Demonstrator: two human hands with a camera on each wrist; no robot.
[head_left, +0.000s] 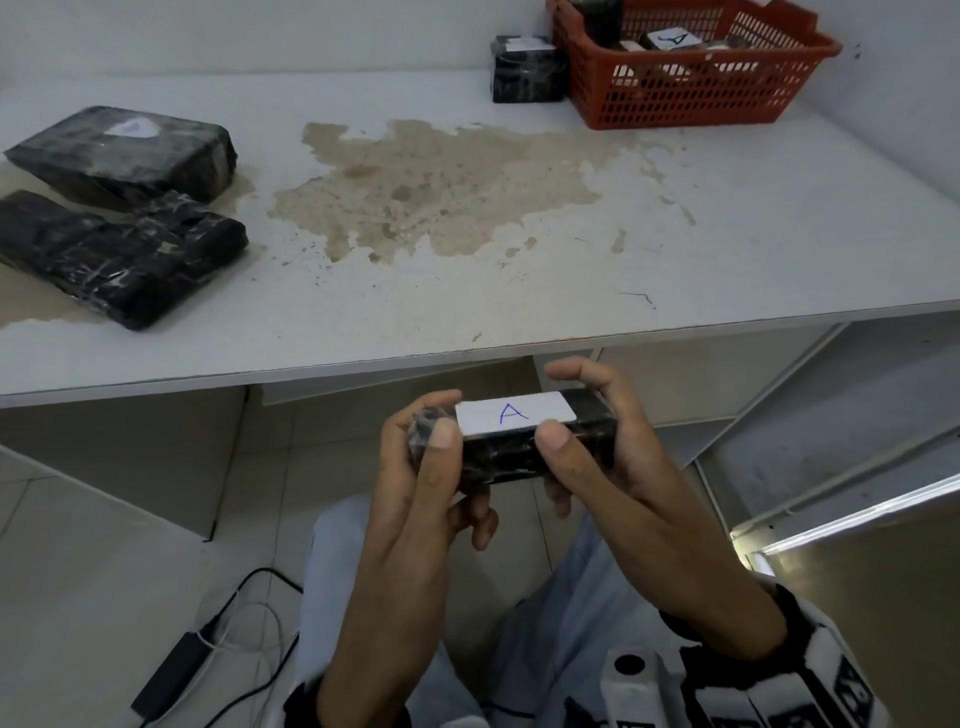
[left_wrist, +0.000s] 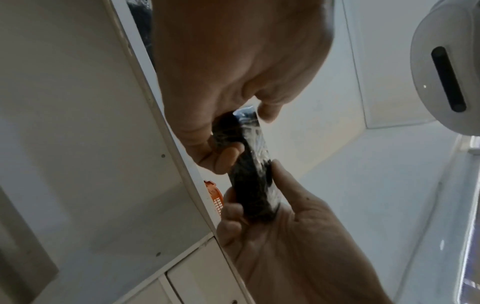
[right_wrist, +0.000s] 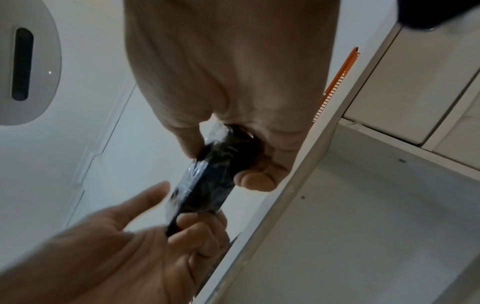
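A small black wrapped block (head_left: 511, 444) is held between the left hand (head_left: 426, 467) and the right hand (head_left: 613, 457), near the surface (head_left: 571, 260) edge. A blue "A" is written on its white label (head_left: 514, 413).

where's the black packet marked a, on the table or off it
Off it: left hand and right hand grip the black packet at its ends, clear of the table edge.
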